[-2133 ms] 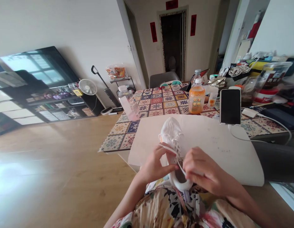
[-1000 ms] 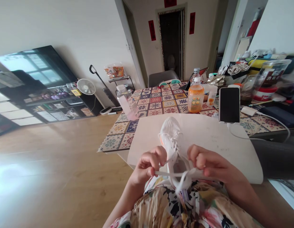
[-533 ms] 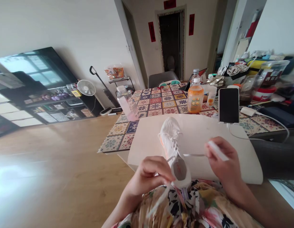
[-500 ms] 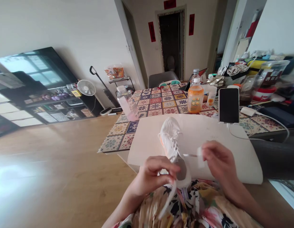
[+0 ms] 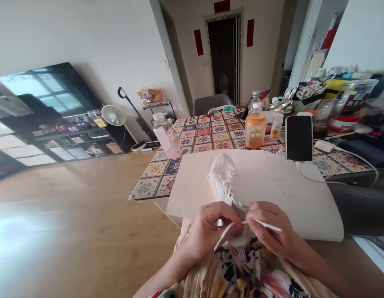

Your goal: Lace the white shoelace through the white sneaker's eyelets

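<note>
A white shoe (image 5: 222, 176) lies on a white sheet (image 5: 192, 178), its toe pointing away from me and its opening near my body. My left hand (image 5: 212, 227) pinches a white shoelace (image 5: 223, 236) above the opening. Close beside it on the right, my right hand (image 5: 268, 225) is closed on lace too, and a flat end sticks out to the right past its fingers. Both hands partly cover the heel and opening of the shoe.
Beyond the sheet, the patterned tablecloth (image 5: 204, 132) holds a pinkish bottle (image 5: 168, 138) at left and an orange bottle (image 5: 255, 128). A phone (image 5: 299, 138) stands on a holder with a cable. Clutter, including a red-labelled tub (image 5: 344, 123), fills the right side.
My right hand has moved left and toward me with the lace, and now meets my left hand over the shoe opening. My left hand has shifted slightly right.
</note>
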Demonstrator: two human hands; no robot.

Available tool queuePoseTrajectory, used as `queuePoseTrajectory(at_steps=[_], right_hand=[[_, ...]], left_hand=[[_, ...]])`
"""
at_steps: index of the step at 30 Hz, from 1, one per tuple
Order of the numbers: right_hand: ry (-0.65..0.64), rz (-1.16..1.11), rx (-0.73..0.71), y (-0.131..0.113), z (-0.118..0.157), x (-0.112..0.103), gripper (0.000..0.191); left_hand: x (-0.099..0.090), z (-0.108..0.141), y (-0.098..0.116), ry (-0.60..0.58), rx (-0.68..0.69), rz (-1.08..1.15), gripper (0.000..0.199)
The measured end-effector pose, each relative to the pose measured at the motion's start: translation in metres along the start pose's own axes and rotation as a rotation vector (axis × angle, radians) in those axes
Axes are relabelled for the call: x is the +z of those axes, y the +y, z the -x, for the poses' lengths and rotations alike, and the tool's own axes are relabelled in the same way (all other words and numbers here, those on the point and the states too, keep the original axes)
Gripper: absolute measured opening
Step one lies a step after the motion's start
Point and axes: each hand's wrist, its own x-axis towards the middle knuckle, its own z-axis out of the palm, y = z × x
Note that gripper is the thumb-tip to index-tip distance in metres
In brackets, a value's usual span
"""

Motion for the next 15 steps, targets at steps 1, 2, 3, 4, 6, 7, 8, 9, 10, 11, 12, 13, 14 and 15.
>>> queuePoseTrajectory(at_steps=[1,2,3,4,6,7,8,9,10,11,12,13,14,15], right_hand=[[0.042,-0.022,0.031,-0.0009,0.0007,0.0001,0.015],[0.086,-0.032,0.063,-0.0013,0.0016,0.0006,0.014],[0.126,-0.032,0.091,-0.0012,0.0026,0.0013,0.013],[0.151,-0.026,0.110,-0.0007,0.0035,0.0022,0.012],[0.123,-0.032,0.117,0.0009,0.0045,0.0036,0.011],[0.077,-0.045,0.106,0.0016,0.0046,0.0041,0.011],[0.024,-0.059,0.091,0.0022,0.0044,0.0044,0.012],[-0.025,-0.075,0.075,0.0027,0.0039,0.0047,0.015],[-0.057,-0.089,0.061,0.0031,0.0034,0.0050,0.017],[-0.072,-0.102,0.053,0.0033,0.0029,0.0054,0.019],[-0.078,-0.114,0.049,0.0036,0.0025,0.0058,0.020],[-0.083,-0.125,0.055,0.0037,0.0023,0.0062,0.021],[-0.084,-0.131,0.064,0.0038,0.0023,0.0064,0.021],[-0.072,-0.124,0.068,0.0038,0.0026,0.0063,0.021]], left_hand=[[0.0006,0.0002,0.0015,-0.020,0.007,0.001,0.009],[0.0009,0.0004,0.0029,-0.041,0.019,-0.002,0.007],[0.0009,0.0006,0.0041,-0.057,0.035,-0.009,0.006],[0.0005,0.0008,0.0049,-0.067,0.054,-0.017,0.004],[-0.0008,0.0012,0.0053,-0.068,0.096,-0.034,0.005],[-0.0017,0.0015,0.0051,-0.060,0.120,-0.042,0.007],[-0.0025,0.0018,0.0048,-0.045,0.146,-0.050,0.009],[-0.0033,0.0021,0.0045,-0.028,0.168,-0.060,0.011],[-0.0040,0.0024,0.0041,-0.011,0.189,-0.071,0.012],[-0.0046,0.0028,0.0038,0.002,0.206,-0.079,0.013],[-0.0050,0.0033,0.0034,0.008,0.216,-0.083,0.014],[-0.0052,0.0040,0.0029,0.006,0.216,-0.081,0.015],[-0.0053,0.0050,0.0021,0.005,0.206,-0.074,0.015],[-0.0053,0.0062,0.0012,0.011,0.184,-0.062,0.014]])
